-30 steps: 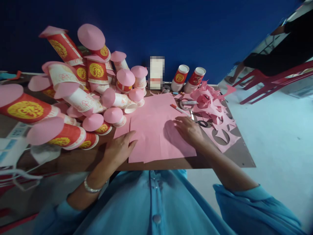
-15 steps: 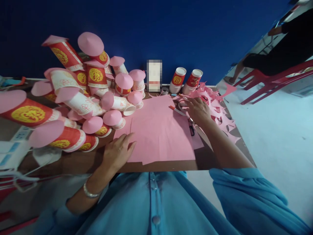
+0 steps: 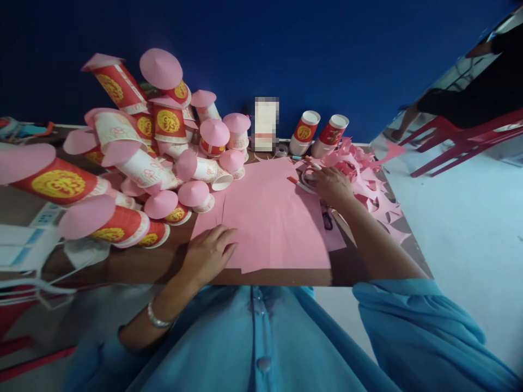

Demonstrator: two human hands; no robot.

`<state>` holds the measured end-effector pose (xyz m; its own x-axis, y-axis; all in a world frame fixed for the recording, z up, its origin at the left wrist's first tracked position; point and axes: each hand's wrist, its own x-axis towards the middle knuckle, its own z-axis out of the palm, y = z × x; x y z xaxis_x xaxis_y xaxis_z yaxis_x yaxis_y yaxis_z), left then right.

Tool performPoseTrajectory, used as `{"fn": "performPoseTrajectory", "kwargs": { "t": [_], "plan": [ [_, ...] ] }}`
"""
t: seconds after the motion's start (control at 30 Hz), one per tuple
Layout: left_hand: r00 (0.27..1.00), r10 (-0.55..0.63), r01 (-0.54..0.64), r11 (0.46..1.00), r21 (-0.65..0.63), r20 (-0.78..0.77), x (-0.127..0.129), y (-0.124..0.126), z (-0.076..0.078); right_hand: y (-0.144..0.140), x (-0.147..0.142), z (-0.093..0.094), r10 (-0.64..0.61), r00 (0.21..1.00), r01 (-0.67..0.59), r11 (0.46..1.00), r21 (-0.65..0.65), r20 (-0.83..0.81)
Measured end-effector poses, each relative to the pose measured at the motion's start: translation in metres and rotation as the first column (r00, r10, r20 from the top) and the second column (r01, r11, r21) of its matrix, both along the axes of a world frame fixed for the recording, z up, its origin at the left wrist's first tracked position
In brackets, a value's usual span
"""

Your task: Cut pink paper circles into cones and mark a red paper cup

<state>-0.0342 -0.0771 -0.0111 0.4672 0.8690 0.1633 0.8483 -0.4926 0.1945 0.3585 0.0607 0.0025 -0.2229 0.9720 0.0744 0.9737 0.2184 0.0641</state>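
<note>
Pink paper covers the middle of the brown table (image 3: 134, 267): a stack of pink sheets (image 3: 272, 218) lies flat, its near edge close to the table's near edge, corners slightly fanned so more than one layer shows. The left hand (image 3: 208, 253) rests palm down on the near left corner of the sheets, fingers held loosely together and lying flat on the paper; a silver bracelet (image 3: 157, 320) circles that wrist. The right hand (image 3: 333, 185) reaches to the far right edge of the sheets, fingers curled down onto a roll of tape (image 3: 306, 177) lying there; whether they actually grip it cannot be told. An orange-capped marker (image 3: 297, 183) lies just left of that hand on the paper, and black scissors (image 3: 327, 218) lie just near of the hand, partly under the wrist.

To the left, a heap of red-and-gold paper cups (image 3: 122, 158) is piled up, most lying on their sides or upside down, each mouth closed with a pink paper cone or disc, so nothing inside them shows. Two more cups (image 3: 318, 133) without covers lean at the far edge against the blue wall (image 3: 286, 49), mouths tilted up; their contents cannot be seen. Pink paper scraps (image 3: 368, 174) with cut-out circles lie heaped at the far right of the table.
</note>
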Motion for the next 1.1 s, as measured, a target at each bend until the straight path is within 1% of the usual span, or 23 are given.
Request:
{"fn": "performPoseTrajectory", "kwargs": {
  "t": [0.1, 0.27, 0.37, 0.43, 0.47, 0.57, 0.63, 0.73, 0.8, 0.87, 0.97, 1.1],
  "plan": [
    [1.0, 0.019, -0.019, 1.0, -0.02, -0.017, 0.0, -0.002, -0.001, -0.001, -0.004, -0.001, -0.033, 0.998, 0.035, 0.999, 0.033, -0.055],
    [0.999, 0.036, -0.037, 0.998, -0.046, -0.025, 0.0, -0.003, 0.002, 0.003, -0.01, 0.0, -0.022, 0.997, 0.027, 0.997, 0.073, -0.069],
    [0.999, 0.037, -0.038, 0.998, -0.053, -0.027, -0.002, -0.005, 0.004, -0.001, -0.018, 0.003, 0.003, 0.997, 0.008, 0.99, 0.143, -0.076],
    [0.999, 0.031, -0.032, 0.997, -0.065, -0.016, -0.005, -0.007, 0.005, -0.014, -0.029, 0.005, 0.053, 0.994, -0.032, 0.979, 0.202, -0.1],
    [1.0, 0.028, -0.028, 0.997, -0.073, -0.005, -0.006, -0.008, 0.005, -0.024, -0.036, 0.006, 0.098, 0.989, -0.073, 0.974, 0.213, -0.112],
    [0.999, 0.01, -0.006, 0.995, -0.099, 0.04, -0.009, -0.011, 0.004, -0.064, -0.058, 0.007, 0.266, 0.956, -0.243, 0.954, 0.173, -0.125],
    [0.998, 0.005, 0.002, 0.994, -0.111, 0.067, -0.01, -0.014, 0.003, -0.091, -0.07, 0.006, 0.341, 0.935, -0.327, 0.935, 0.137, -0.098],
    [0.996, -0.002, 0.013, 0.992, -0.128, 0.09, -0.009, -0.016, 0.002, -0.116, -0.075, 0.003, 0.348, 0.936, -0.342, 0.935, 0.089, -0.05],
    [0.996, -0.017, 0.029, 0.99, -0.136, 0.088, -0.007, -0.016, 0.003, -0.119, -0.07, 0.0, 0.334, 0.942, -0.33, 0.941, 0.071, -0.036],
    [0.997, -0.033, 0.043, 0.99, -0.136, 0.077, -0.005, -0.016, 0.004, -0.115, -0.063, -0.004, 0.332, 0.942, -0.329, 0.942, 0.071, -0.048],
    [0.998, -0.037, 0.044, 0.991, -0.13, 0.058, -0.005, -0.015, 0.005, -0.105, -0.054, -0.009, 0.341, 0.936, -0.333, 0.938, 0.098, -0.082],
    [0.998, -0.028, 0.034, 0.99, -0.136, 0.048, -0.007, -0.016, 0.005, -0.101, -0.051, -0.014, 0.339, 0.934, -0.324, 0.937, 0.133, -0.112]
  ]
}}
